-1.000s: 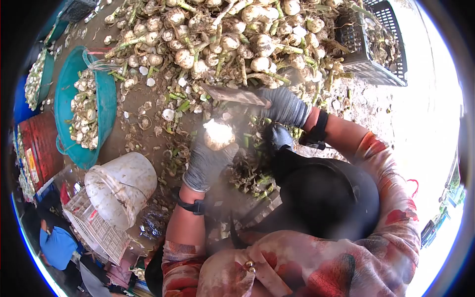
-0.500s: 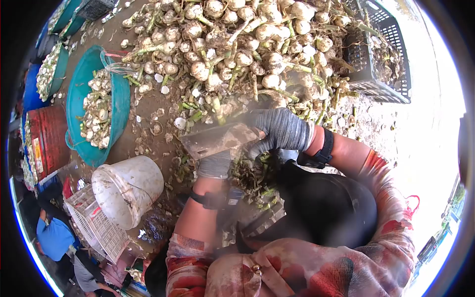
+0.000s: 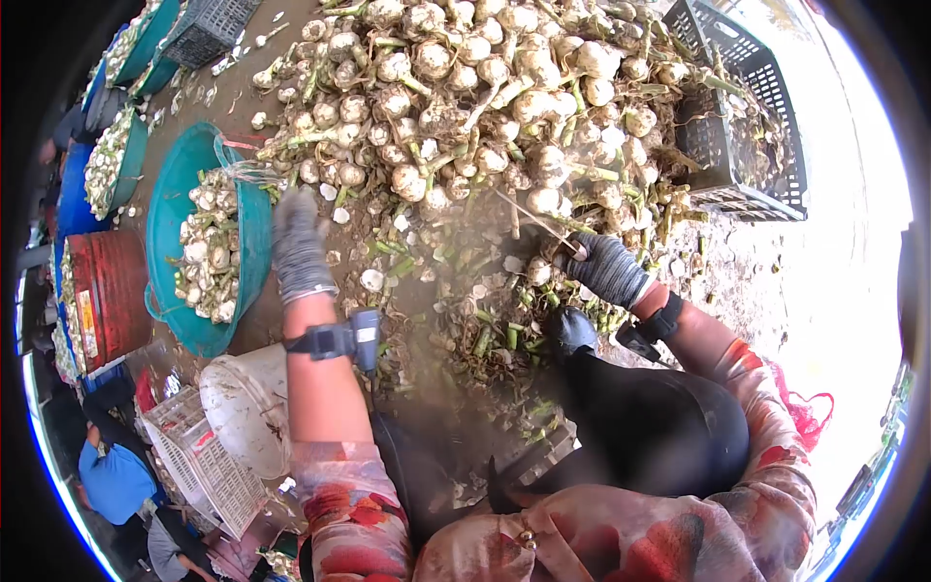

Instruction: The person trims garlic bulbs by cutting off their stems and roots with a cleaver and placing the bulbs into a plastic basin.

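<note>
My right hand point(image 3: 609, 269), in a grey knit glove, is closed on a knife whose thin blade point(image 3: 536, 215) shows edge-on and points up and left. Just beyond it lies a big heap of garlic bulbs point(image 3: 436, 58) with stalks and dirty roots. My left hand point(image 3: 299, 247), gloved too, reaches out beside the rim of the teal basin point(image 3: 254, 238); motion smears its fingers, so its grip is unclear. Cut garlic bulbs point(image 3: 208, 247) lie inside that basin. Below my hands, stem cuttings point(image 3: 485, 335) and peelings cover the ground.
A black crate point(image 3: 722, 145) with dry scraps stands at the right. At the left are a white bucket point(image 3: 242, 407), a red tub point(image 3: 107, 296), a white basket point(image 3: 199, 456) and more basins of garlic. A person in blue point(image 3: 116, 483) is at lower left.
My hands were together at the middle, with the knife blade flat across them. Now the left has swung left to the basin, and the right has moved right and down with the knife.
</note>
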Available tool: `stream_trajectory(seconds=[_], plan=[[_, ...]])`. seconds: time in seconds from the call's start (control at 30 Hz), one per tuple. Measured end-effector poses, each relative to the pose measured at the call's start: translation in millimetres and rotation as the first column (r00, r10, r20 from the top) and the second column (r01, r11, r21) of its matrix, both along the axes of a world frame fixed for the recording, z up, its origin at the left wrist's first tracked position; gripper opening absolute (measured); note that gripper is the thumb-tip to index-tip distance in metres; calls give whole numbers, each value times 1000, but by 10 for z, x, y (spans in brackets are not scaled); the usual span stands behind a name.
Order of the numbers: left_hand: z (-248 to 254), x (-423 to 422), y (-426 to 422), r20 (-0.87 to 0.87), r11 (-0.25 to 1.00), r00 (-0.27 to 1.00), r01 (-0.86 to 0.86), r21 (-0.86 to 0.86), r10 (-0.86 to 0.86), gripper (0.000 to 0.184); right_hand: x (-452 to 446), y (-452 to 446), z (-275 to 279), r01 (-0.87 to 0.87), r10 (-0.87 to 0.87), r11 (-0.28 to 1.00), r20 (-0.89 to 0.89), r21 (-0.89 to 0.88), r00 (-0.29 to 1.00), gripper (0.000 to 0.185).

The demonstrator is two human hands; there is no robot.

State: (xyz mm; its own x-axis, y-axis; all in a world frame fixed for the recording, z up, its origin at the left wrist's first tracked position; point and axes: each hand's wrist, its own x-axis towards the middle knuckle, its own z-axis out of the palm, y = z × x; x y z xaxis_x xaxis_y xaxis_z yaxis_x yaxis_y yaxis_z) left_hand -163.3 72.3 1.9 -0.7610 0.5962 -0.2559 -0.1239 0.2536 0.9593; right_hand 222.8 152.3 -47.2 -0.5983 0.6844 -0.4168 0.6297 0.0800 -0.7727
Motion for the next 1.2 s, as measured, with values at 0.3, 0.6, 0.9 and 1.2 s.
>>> stream_trajectory(seconds=[0.3, 0.6, 0.9, 1.2], plan=[[-754, 880, 494, -551, 750, 554, 226, -622, -624, 48, -99, -10, 27, -59, 62, 994, -29, 88, 998, 25], [-870, 1069, -772, -685, 681, 315, 638, -360, -657, 24, -502, -107, 411, -452, 511, 774, -16, 443, 860, 25], [9, 1519, -684, -114, 572, 582, 712, -407, -805, 46, -688, -243, 448, -327, 341, 940, -218, 98, 915, 48], [-62, 1613, -694, 75, 806, 803, 591, 34, -592, 80, -708, -221, 268, 13, -206, 705, -187, -709, 961, 41]])
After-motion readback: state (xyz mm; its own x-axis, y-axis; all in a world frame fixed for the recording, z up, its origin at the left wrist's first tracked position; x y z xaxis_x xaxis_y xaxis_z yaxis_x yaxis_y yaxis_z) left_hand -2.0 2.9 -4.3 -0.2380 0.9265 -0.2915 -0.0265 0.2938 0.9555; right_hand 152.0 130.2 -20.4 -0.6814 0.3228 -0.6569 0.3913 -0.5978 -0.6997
